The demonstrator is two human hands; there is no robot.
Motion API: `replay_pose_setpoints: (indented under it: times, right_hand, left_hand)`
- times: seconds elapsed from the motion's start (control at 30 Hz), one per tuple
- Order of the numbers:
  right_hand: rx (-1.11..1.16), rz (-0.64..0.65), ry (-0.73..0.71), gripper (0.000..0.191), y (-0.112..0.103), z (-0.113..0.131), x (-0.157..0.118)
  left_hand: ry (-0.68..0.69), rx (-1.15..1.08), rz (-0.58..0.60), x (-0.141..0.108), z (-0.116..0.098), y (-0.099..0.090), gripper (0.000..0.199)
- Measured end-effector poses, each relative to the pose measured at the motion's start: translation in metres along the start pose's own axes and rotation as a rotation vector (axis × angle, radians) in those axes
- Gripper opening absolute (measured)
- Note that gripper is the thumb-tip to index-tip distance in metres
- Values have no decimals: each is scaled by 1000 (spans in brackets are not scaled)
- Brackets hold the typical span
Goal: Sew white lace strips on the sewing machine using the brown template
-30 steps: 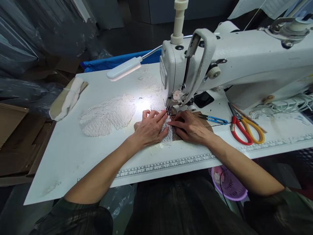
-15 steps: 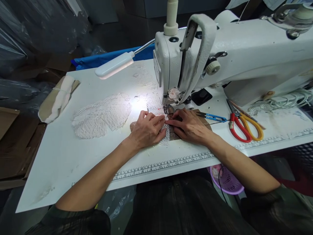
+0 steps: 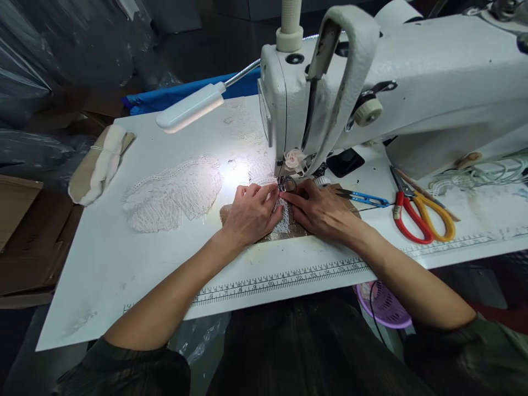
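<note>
White lace [image 3: 282,221] lies under the presser foot of a white sewing machine [image 3: 274,93], over a brown piece [image 3: 300,231]. My left hand [image 3: 253,212] presses on the lace, its fingers bent and close together near the needle. From the right, my right hand [image 3: 324,212] meets it, index finger stretched toward the needle and the other fingers curled over the brown piece. The fingertips of both hands nearly touch just in front of the foot. Whether either hand pinches the lace is hidden.
A larger lace piece [image 3: 173,192] lies left on the white table [image 3: 144,264]. Blue snips [image 3: 365,199] and red-and-yellow scissors [image 3: 423,212] lie right. A lamp [image 3: 190,107] hangs behind; a tied bundle [image 3: 101,164] sits far left. A purple basket [image 3: 385,305] is below the edge.
The view has shifted slightly. My left fingers have moved up closer to the needle, and the lace sits slightly farther in, with more of the brown piece showing in front.
</note>
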State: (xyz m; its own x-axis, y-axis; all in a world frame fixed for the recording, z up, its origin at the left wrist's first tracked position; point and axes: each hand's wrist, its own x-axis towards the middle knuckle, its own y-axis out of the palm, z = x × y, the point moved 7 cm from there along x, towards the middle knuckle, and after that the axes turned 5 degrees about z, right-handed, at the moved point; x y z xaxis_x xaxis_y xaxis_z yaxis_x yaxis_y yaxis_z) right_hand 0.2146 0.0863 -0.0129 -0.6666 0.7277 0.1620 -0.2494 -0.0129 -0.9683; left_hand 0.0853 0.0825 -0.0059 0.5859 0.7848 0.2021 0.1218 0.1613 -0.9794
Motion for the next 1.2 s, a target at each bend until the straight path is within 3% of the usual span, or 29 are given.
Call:
replay_pose_setpoints:
  times: [0.23, 0.4, 0.53, 0.67, 0.83, 1.0, 1.2]
  right_hand:
    - [24, -38, -22, 38, -2, -3, -3]
    - [148, -88, -16, 38, -6, -6, -6]
    - [306, -80, -9, 40, -16, -13, -11]
    - [408, -26, 10, 39, -25, -22, -21]
    - [431, -60, 0, 38, -27, -24, -32]
    - [423, -80, -44, 37, -24, -15, -32]
    - [422, 38, -82, 38, -18, 3, -17]
  left_hand:
    - [-43, -61, -35, 2, 0, -1, 33]
    - [-114, -110, -110, 9, 38, -11, 29]
    - [-34, -149, -5, 13, 59, -11, 27]
    - [75, -180, -31, 2, 42, -21, 29]
    - [256, -324, 57, -14, 5, -19, 21]
    - [224, -382, 19, -15, 6, -15, 22]
    - [204, -403, -39, -15, 7, -18, 21]
